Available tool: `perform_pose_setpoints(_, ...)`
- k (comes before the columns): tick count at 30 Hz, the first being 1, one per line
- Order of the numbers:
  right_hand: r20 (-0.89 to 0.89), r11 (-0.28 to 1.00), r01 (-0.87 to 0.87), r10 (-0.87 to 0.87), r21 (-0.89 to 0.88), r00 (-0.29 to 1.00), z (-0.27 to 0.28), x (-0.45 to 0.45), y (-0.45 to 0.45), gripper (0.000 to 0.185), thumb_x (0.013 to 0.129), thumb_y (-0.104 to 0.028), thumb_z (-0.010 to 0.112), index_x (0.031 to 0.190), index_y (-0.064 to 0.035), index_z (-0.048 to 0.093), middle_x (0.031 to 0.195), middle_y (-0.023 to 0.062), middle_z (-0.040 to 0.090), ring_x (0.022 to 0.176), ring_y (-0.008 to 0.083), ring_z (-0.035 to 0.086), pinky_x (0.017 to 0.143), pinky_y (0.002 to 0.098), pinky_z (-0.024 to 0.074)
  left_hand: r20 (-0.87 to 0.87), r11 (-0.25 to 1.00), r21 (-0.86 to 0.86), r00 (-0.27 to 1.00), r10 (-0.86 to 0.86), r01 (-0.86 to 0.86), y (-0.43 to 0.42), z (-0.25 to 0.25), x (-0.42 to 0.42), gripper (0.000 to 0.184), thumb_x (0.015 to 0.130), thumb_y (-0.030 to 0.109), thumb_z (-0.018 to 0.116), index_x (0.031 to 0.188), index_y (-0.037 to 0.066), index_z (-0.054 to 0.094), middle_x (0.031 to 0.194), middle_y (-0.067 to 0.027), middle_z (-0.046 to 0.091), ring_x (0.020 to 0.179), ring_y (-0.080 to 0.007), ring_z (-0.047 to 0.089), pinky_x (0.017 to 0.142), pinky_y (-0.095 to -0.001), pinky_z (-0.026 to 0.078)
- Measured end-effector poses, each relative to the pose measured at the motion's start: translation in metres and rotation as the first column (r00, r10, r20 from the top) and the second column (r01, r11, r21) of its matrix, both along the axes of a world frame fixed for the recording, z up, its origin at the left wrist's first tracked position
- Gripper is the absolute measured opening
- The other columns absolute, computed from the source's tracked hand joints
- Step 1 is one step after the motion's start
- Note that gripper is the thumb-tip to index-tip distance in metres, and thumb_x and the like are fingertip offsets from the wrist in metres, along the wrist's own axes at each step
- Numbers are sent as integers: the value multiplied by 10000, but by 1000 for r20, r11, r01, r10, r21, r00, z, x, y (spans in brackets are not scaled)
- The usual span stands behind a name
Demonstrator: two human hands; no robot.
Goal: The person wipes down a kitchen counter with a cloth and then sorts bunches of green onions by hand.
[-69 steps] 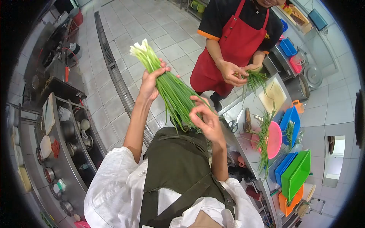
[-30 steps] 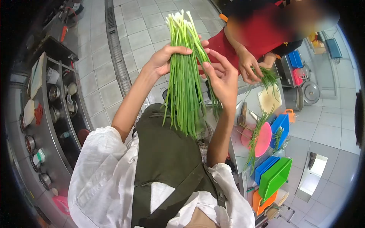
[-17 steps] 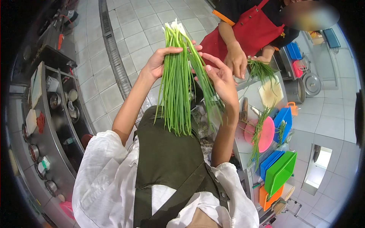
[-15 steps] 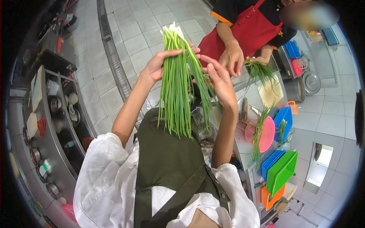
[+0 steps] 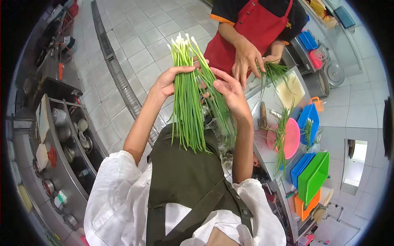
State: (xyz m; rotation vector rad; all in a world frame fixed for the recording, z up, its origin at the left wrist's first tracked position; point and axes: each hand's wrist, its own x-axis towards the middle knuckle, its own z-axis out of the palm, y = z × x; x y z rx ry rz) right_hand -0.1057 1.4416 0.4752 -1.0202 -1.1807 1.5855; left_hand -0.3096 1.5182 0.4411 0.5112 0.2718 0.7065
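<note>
A thick bunch of spring onions (image 5: pixel 188 106) hangs in front of my dark green apron (image 5: pixel 180 180), white ends up and green tips down. My left hand (image 5: pixel 169 81) is wrapped round its upper part, thumb across the front. A smaller group of stalks (image 5: pixel 213 94) leans away to the right, splitting from the main bunch. My right hand (image 5: pixel 232 92) holds these stalks between thumb and fingers. Their lower ends are blurred by motion.
Across from me a person in a red apron (image 5: pixel 250 28) holds more spring onions (image 5: pixel 274 74). On the right-hand counter are a cutting board (image 5: pixel 290 88), a pink basin (image 5: pixel 292 139), a blue tray (image 5: pixel 305 112) and a green bin (image 5: pixel 314 176). Metal shelving (image 5: pixel 78 160) stands at left.
My right hand has moved in against the stalks, its fingers now closed round the separate group, which has swung outward. The left hand keeps its hold. The whole view has shifted slightly.
</note>
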Motion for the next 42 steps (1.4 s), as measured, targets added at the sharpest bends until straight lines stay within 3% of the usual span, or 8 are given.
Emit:
perform_pose_setpoints(2,-60,998,-4,0,-69,998,11,1,-5,471,958,-117,493,1387,37,374,1028,137,669,820,157,647,735,274,501,-27,999,21,999,-26,27,0,-3,1,537,873,78,565,1368,1,368,1339,-145,494,1125,-288,579,928,-455,524)
perform_pose_setpoints(13,-203,993,-60,37,-106,978,-4,13,-9,438,971,-96,447,1386,27,376,1136,139,624,921,184,638,798,281,494,-57,999,44,998,11,-9,-2,-3,9,564,852,27,581,1373,-11,368,1342,-173,490,1154,-281,564,939,-444,519)
perform_pose_setpoints(19,-179,995,-32,15,-94,984,-4,10,-10,470,959,-124,523,1375,35,372,1117,128,625,921,167,626,837,278,484,-191,983,142,971,141,-115,-9,2,14,592,840,1,603,1379,-22,358,1327,-193,501,1145,-275,570,934,-433,526)
perform_pose_setpoints(21,14,999,-29,28,37,999,-2,4,-13,501,925,-91,584,1361,38,373,1095,130,637,900,163,628,818,284,496,-223,973,201,962,157,-113,-11,3,14,578,850,25,604,1374,0,361,1325,-194,501,1136,-276,579,933,-430,529)
perform_pose_setpoints(24,-41,1000,-27,26,-14,999,-6,5,-8,511,900,-40,603,1348,44,372,1079,138,646,869,164,634,781,282,511,-200,975,206,971,128,-86,-14,6,13,594,843,4,591,1384,3,345,1337,-210,486,1151,-292,567,947,-441,517)
perform_pose_setpoints(31,-157,992,-64,47,-107,986,-10,9,-6,486,915,-57,580,1353,14,383,1065,134,649,805,153,628,696,268,519,-153,983,174,984,90,-63,-12,-3,4,633,838,-17,571,1411,4,302,1353,-221,462,1186,-329,536,949,-437,510)
perform_pose_setpoints(37,-137,993,-29,13,-113,991,-11,2,-6,491,915,-111,608,1352,-9,407,1031,96,646,705,106,572,583,219,442,-117,989,137,991,72,-56,-13,1,1,586,808,-44,587,1342,-46,347,1296,-228,489,1153,-348,555,922,-453,538)
perform_pose_setpoints(42,-65,998,-25,21,-52,998,-19,2,-7,478,909,-152,633,1322,-20,433,986,66,637,577,29,401,505,180,316,-148,994,95,987,68,-54,-17,6,0,619,822,-23,584,1375,-47,305,1339,-230,447,1232,-349,491,948,-512,516)
